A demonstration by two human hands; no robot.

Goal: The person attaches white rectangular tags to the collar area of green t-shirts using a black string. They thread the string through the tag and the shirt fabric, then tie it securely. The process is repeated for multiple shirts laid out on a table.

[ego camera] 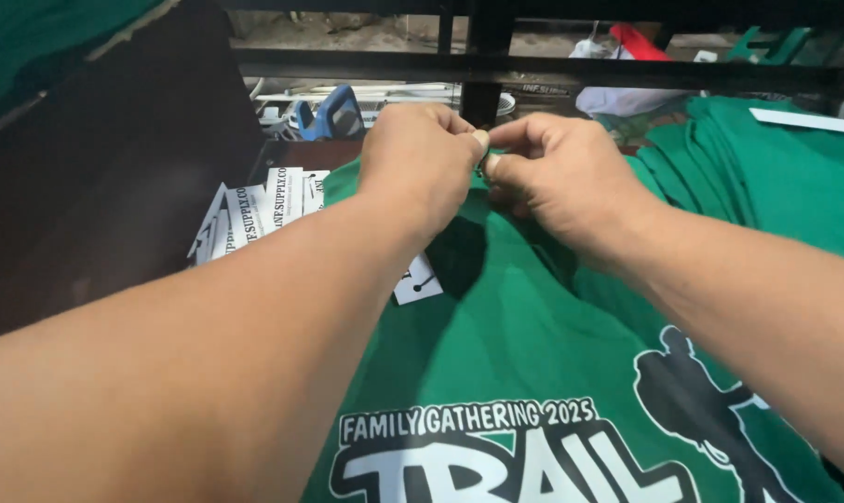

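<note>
Nearest the camera, two bare forearms run up from the bottom corners over a green T-shirt laid flat, white and black print on its chest. Shirt fills the lower middle and right of the view, collar end pointing away.

Further up, left hand and right hand meet at the collar. Both are clenched into pinches, thumb and forefinger tips nearly touching each other, pressed on something tiny at the neck edge. What is pinched is too small to tell; it sits right at the collar fabric.

Judged step: fastening or threading a small item at the collar, mid-way, both hands engaged. Next move would likely call for fine fingertip control and keeping the collar held steady, with a tag within reach.

One white paper tag lies on the shirt, partly under the left forearm, with a small black loop on it. Left of the shirt, a fanned pile of white printed tags lies on a dark brown tabletop.

Right side: stack of more green shirts, a white strip on top.

Farther back: black metal frame bars cross the view, a blue object behind them, white and red cloth at upper right, bare floor beyond. Room detail is dim.
</note>
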